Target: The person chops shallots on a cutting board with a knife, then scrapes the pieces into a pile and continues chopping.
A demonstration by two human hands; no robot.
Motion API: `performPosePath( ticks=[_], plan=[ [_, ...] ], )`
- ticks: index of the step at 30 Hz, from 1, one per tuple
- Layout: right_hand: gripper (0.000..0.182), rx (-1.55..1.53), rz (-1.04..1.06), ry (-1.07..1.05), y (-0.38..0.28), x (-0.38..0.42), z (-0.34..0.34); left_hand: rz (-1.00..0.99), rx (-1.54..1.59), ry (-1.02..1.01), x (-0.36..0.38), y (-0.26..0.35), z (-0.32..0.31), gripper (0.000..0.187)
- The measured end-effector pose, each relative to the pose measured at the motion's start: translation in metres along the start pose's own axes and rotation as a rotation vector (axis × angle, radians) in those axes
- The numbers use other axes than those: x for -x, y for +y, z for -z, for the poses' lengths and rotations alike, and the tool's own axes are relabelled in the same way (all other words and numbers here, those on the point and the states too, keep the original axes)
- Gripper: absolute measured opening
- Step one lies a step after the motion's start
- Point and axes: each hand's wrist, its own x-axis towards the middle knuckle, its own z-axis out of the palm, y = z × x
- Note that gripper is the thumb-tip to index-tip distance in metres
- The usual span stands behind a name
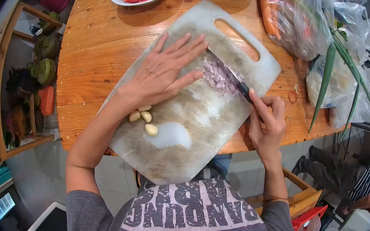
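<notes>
I have the right grip (pixel 268 124) clenched on the knife (pixel 233 76), its length toward ten o'clock along chopped onion (pixel 216 77), three o'clock from the nearer, spread left grip (pixel 164 70).

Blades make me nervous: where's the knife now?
The knife is right of centre in the head view, in the right hand, by purple bits on the board.

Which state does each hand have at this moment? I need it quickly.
Left hand: open, palm down over the board.
Right hand: closed, holding the knife by its handle.
</notes>
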Motion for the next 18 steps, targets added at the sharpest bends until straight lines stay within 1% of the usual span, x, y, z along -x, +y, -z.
performPosePath(
  ticks=[3, 6, 8, 9, 11, 14, 17, 18],
  plan=[
    [0.052, 0.040, 0.009, 0.027, -0.016, 0.001, 0.011, -0.008, -0.031, -0.025, 0.004, 0.001, 0.000, 0.066],
    [0.050, 0.016, -0.002, 0.001, -0.011, 0.002, 0.005, -0.011, -0.037, -0.021, 0.001, 0.001, -0.001, 0.066],
    [0.051, 0.038, 0.035, 0.037, -0.026, 0.001, 0.011, -0.032, -0.092, -0.042, 0.002, 0.003, 0.002, 0.065],
    [0.051, 0.049, 0.038, 0.051, -0.034, 0.004, 0.013, -0.013, -0.051, -0.045, 0.004, 0.003, 0.002, 0.065],
    [0.053, 0.055, 0.043, 0.034, -0.027, 0.006, 0.004, 0.013, 0.026, -0.025, 0.002, 0.001, 0.004, 0.065],
    [0.054, 0.048, 0.030, 0.046, -0.030, 0.012, 0.004, -0.009, -0.059, -0.047, 0.003, 0.002, 0.002, 0.065],
    [0.054, 0.006, -0.001, 0.011, -0.017, 0.006, 0.001, 0.003, 0.027, -0.026, 0.002, -0.002, 0.002, 0.064],
    [0.053, 0.020, 0.002, 0.011, -0.015, 0.001, 0.005, 0.003, 0.010, -0.022, 0.001, -0.003, 0.002, 0.065]
  ],
)
